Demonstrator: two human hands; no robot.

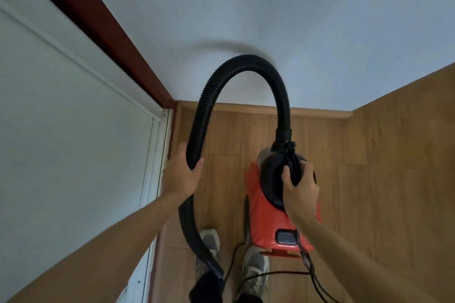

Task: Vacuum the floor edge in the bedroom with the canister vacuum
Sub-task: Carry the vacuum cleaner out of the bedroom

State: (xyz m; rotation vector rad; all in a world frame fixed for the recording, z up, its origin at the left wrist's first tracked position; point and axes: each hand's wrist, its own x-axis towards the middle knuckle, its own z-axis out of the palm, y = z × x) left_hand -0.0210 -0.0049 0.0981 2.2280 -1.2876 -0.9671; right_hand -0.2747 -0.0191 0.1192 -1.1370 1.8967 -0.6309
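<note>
In the head view, your left grip point(183, 176) curls round the black hose point(246, 60) while your right grip point(300, 187) clasps the red canister vacuum point(266, 214) by its handle point(292, 161). The nozzle end point(214, 270) hangs below your left grip, nearer the left floor edge point(173, 128).

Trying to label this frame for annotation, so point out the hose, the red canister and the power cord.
hose point(246, 61), head view, top of the ribbed black arch.
canister point(266, 224), head view, red side of the body.
power cord point(309, 265), head view, black stretch trailing below the canister's rear.
</note>
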